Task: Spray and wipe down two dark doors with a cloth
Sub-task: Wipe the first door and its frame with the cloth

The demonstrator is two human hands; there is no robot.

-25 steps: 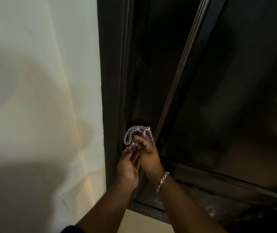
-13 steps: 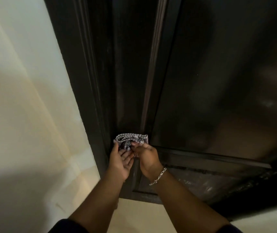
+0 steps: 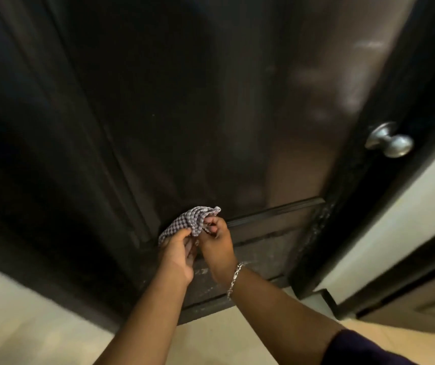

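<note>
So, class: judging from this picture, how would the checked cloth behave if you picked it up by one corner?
The checked cloth probably hangs limp: it is bunched and creased between the left hand and right hand. It looks light, since fingertips alone hold it. Its woven texture likely grips rather than slips.

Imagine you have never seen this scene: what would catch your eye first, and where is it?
First, the two hands low in the middle: the left hand and the right hand both grip a crumpled checked cloth in front of the dark door. Next, the shiny metal doorknob at the right edge of the door, and the silver bracelet on the right wrist.
</note>
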